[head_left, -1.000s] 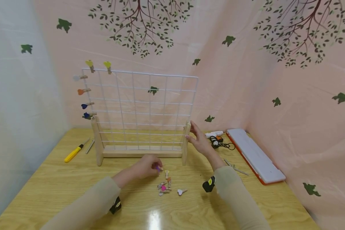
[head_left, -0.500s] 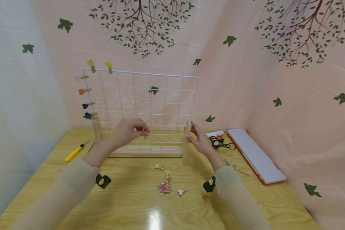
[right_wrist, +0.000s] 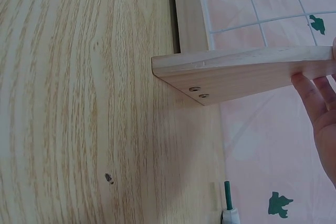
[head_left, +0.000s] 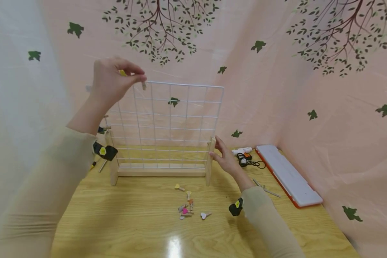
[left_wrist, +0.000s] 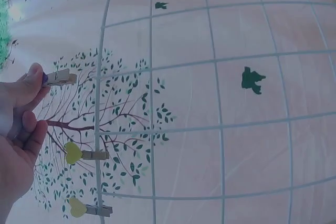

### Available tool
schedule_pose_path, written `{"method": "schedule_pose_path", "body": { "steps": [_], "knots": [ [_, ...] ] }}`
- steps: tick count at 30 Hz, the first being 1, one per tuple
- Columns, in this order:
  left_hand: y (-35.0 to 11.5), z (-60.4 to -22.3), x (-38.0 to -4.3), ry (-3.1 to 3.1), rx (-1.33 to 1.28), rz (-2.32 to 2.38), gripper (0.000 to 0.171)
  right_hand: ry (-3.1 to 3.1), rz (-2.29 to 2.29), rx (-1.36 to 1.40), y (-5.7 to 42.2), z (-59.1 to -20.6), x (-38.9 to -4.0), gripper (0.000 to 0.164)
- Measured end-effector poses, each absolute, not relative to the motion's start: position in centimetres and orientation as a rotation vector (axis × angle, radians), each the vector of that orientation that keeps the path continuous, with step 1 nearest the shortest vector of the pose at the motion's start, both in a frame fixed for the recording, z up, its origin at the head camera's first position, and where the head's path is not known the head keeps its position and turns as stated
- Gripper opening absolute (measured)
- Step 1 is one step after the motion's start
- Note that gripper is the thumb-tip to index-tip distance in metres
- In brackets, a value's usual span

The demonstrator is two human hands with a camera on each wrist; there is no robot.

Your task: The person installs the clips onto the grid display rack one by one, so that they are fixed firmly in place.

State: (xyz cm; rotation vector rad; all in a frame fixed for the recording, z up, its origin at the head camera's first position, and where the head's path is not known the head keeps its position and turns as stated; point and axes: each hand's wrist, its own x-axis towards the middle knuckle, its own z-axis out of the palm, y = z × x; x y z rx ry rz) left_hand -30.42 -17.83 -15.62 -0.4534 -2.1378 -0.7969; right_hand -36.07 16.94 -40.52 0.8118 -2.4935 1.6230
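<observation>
My left hand (head_left: 111, 79) is raised at the top edge of the white wire grid (head_left: 170, 94), pinching a small wooden clothespin (left_wrist: 60, 78) by its purple head between thumb and finger. The left wrist view shows that clothespin's jaws apart from the top wire, beside two yellow heart clothespins (left_wrist: 94, 155) clipped along it. On the other side, my right hand (head_left: 225, 159) holds the right wooden upright (head_left: 209, 170) of the grid's stand, its thumb in front and fingers against the outer side (right_wrist: 252, 80).
Several loose clothespins (head_left: 185, 211), some with hearts, lie on the wooden table (head_left: 135, 222) before the stand. Right of it are a white glue gun with a black cord (head_left: 249, 163), metal rods (head_left: 266, 190) and a long white case (head_left: 287, 175). My left forearm partly covers a yellow-handled tool.
My left hand has picked up the purple clothespin from the table and lifted it up and left to the grid's top edge. The right hand stays on the upright.
</observation>
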Motion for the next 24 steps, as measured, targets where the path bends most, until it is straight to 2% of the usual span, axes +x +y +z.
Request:
{"method": "schedule_pose_path", "body": {
  "steps": [9, 14, 24],
  "knots": [
    [-18.7, -14.3, -32.4, -2.194, -0.286, -0.884, 0.024, -2.507, 1.671, 0.801, 16.4, -38.6, -34.3, 0.069],
    [-18.7, -14.5, -33.1, -2.237, -0.277, -0.811, 0.022, -2.498, 1.676, 0.82, 16.7, -39.3, -35.1, 0.069],
    [-18.7, -15.1, -33.3, -2.299, -0.326, -0.706, 0.029, -2.483, 1.648, 0.817, 16.9, -40.6, -36.1, 0.071]
  ]
}}
